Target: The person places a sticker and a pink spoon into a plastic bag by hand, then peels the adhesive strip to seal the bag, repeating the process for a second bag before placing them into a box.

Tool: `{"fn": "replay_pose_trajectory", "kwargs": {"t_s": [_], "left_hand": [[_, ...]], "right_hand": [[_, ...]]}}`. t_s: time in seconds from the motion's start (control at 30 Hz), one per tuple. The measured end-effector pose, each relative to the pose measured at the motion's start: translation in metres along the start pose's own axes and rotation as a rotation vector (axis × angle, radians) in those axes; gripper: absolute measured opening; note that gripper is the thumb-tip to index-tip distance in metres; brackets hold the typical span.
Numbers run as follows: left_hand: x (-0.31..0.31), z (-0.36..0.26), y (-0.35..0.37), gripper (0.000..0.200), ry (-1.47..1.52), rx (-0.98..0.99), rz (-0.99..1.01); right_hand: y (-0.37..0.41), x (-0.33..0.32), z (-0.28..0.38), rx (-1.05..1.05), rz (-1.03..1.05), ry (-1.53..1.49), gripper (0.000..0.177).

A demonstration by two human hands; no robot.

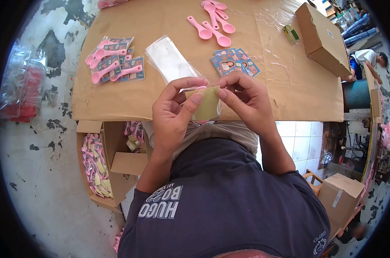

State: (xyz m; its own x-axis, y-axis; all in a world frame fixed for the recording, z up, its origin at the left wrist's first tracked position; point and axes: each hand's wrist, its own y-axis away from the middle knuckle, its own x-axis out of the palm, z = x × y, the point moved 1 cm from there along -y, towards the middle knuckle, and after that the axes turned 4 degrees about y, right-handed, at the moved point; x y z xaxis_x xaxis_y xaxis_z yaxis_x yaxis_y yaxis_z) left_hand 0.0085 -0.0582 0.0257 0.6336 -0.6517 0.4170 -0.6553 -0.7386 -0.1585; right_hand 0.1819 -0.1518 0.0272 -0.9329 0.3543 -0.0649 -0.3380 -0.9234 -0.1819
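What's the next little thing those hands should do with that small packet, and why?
Probably press the top of the packet shut. The left hand and right hand both pinch it near its upper edge, a card already inside, and it does not yet lie with the finished packets on the left.

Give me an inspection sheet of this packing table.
Surface: table covered with brown paper.
Job's things: packet held above the near edge; loose pink spoons, printed cards, clear bags and packed spoons lie on the table.
Clutter: cardboard box at the far right corner; open carton of packets on the floor, left.
Hands: left hand and right hand both pinch the packet.
Cables: nothing seen.
Surroundings: another person beyond the table, right; closed carton on the floor.
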Motion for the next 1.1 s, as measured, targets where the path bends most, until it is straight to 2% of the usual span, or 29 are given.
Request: {"fn": "replay_pose_trajectory", "kwargs": {"t_s": [0.07,0.27,0.43,0.77,0.87,0.93,1.07,1.1], "left_hand": [[0.000,0.000,-0.001,0.024,-0.068,0.015,-0.066],[0.004,-0.002,-0.001,0.022,-0.059,-0.058,-0.101],[0.002,0.003,-0.002,0.023,-0.074,-0.017,-0.081],[-0.008,0.007,0.001,0.026,-0.070,0.040,-0.082],[-0.008,0.004,0.005,0.020,-0.083,0.078,-0.090],[-0.017,0.002,0.010,0.018,-0.082,0.106,-0.063],[-0.018,0.000,0.012,0.013,-0.128,0.183,-0.018],[-0.019,0.000,0.012,0.013,-0.128,0.183,-0.019]], "right_hand": [[0.000,-0.003,-0.001,0.048,0.016,-0.064,0.017],[-0.001,-0.010,0.007,0.068,0.050,-0.156,0.018],[0.000,-0.013,0.014,0.107,0.021,-0.222,0.017],[0.002,-0.013,0.020,0.109,0.063,-0.125,0.019],[0.003,-0.008,0.016,0.074,0.000,-0.154,0.013],[0.001,-0.008,0.010,-0.058,0.036,-0.194,0.009],[0.002,-0.007,0.016,-0.012,0.074,-0.225,0.011],[0.001,-0.008,0.015,-0.071,0.093,-0.185,0.011]]}}
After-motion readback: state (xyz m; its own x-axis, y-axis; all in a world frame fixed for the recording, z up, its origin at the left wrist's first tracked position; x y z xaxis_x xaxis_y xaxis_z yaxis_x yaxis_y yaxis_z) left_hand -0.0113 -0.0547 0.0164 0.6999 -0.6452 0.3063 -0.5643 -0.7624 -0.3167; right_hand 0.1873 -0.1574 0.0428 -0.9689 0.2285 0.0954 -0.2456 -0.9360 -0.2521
